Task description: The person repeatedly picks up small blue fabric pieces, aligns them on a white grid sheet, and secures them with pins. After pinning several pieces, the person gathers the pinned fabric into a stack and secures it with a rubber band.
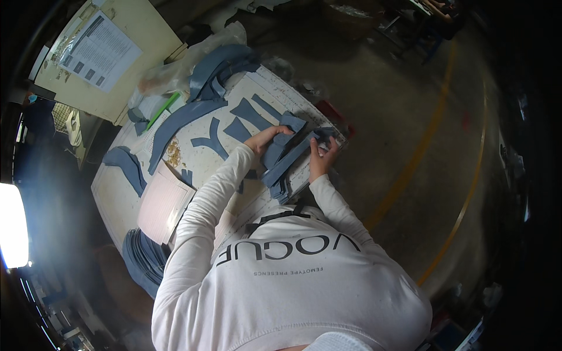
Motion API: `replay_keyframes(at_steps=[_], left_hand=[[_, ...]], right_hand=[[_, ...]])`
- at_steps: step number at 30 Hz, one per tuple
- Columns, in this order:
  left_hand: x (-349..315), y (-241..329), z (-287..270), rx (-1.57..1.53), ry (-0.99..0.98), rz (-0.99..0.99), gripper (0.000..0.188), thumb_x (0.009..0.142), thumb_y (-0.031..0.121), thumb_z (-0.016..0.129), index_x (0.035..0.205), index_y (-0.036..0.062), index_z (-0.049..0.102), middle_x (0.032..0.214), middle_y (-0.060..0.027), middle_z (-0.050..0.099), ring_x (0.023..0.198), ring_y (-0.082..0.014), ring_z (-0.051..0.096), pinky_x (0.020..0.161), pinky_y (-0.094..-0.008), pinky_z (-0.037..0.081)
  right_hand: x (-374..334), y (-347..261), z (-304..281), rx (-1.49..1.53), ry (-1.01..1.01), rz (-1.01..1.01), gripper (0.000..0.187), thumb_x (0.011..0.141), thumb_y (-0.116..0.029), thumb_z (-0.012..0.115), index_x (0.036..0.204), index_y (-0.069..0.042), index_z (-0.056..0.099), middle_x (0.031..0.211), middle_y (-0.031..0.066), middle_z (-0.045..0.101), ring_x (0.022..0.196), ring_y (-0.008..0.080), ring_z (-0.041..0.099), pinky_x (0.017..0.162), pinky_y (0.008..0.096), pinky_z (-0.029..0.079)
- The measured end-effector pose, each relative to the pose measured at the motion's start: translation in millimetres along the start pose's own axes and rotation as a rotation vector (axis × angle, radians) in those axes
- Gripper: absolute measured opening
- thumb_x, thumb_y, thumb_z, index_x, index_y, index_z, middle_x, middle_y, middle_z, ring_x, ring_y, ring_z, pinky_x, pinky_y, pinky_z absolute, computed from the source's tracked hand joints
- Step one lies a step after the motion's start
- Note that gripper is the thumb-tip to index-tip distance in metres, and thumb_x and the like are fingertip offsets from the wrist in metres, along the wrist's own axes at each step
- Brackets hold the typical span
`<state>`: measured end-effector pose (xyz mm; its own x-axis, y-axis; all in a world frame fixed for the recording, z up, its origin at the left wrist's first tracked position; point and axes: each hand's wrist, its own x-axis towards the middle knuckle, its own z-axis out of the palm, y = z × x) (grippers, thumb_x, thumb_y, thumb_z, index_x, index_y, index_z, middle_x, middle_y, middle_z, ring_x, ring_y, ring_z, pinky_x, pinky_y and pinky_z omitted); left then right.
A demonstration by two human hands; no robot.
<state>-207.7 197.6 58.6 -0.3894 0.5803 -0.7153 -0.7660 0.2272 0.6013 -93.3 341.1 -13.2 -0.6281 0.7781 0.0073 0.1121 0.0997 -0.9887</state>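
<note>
Over the near right corner of a white table (115, 186), both my hands work among blue-grey cut pieces that look like flat leather or fabric shoe parts. My left hand (267, 141) is closed on a blue-grey piece (294, 123), its thumb and fingers pinching the edge. Another blue-grey piece (273, 153) hangs just below that hand. A long blue-grey strip (288, 162) runs slantwise between the hands, and its upper end lies at the bent fingers of my right hand (324, 157). Below it, a small stack of pieces (280, 191) sits at the table edge.
Further cut pieces, including a Y-shaped one (212, 139), lie across the table. Rubber bands (173, 153) are heaped left of it. A pink lined pad (165, 199) and a thick stack of blue-grey pieces (140, 257) occupy the near left. A cream panel (126, 44) stands behind.
</note>
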Motion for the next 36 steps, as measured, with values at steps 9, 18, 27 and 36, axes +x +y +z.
replay_keyframes(at_steps=[9, 18, 27, 36], left_hand=[[10.2, -20.6, 19.1, 0.241, 0.074, 0.159, 0.059, 0.069, 0.033, 0.071, 0.114, -0.0021, 0.058, 0.104, -0.0127, 0.063, 0.092, -0.0228, 0.062, 0.083, -0.0319, 0.05], [-25.2, -44.2, 32.6, 0.376, 0.367, 0.565, 0.083, 0.064, 0.034, 0.081, 0.128, -0.0053, 0.046, 0.117, -0.0148, 0.06, 0.106, -0.022, 0.057, 0.095, -0.0298, 0.043], [-137.0, -75.6, 4.1, -0.161, 0.48, 0.942, 0.052, 0.072, 0.017, 0.082, 0.115, -0.0023, 0.058, 0.107, -0.0095, 0.066, 0.093, -0.0158, 0.062, 0.085, -0.0291, 0.049], [-255.0, -189.6, -30.8, -0.839, 0.647, 1.421, 0.068, 0.081, 0.022, 0.067, 0.137, -0.0017, 0.037, 0.129, -0.0191, 0.052, 0.111, -0.0324, 0.058, 0.098, -0.0425, 0.048]], right_hand=[[-27.9, 4.9, 15.1, 0.584, -0.251, 0.64, 0.062, 0.102, -0.046, 0.034, 0.144, 0.0, 0.029, 0.147, 0.0146, 0.034, 0.131, 0.0251, 0.039, 0.108, 0.0352, 0.032], [-50.3, -24.3, 14.2, 0.162, -0.276, 0.259, 0.053, 0.103, -0.033, 0.033, 0.139, 0.006, 0.036, 0.148, 0.0197, 0.031, 0.136, 0.0298, 0.033, 0.112, 0.0362, 0.026], [-106.6, -105.0, 47.6, 0.332, -0.838, -0.191, 0.056, 0.104, -0.039, 0.03, 0.146, -0.003, 0.028, 0.138, 0.0202, 0.034, 0.13, 0.0318, 0.035, 0.107, 0.0379, 0.029], [-121.3, -168.2, 167.0, 0.385, -1.762, -0.65, 0.024, 0.091, -0.023, 0.061, 0.106, -0.007, 0.07, 0.098, 0.0127, 0.068, 0.091, 0.0245, 0.066, 0.084, 0.0332, 0.048]])
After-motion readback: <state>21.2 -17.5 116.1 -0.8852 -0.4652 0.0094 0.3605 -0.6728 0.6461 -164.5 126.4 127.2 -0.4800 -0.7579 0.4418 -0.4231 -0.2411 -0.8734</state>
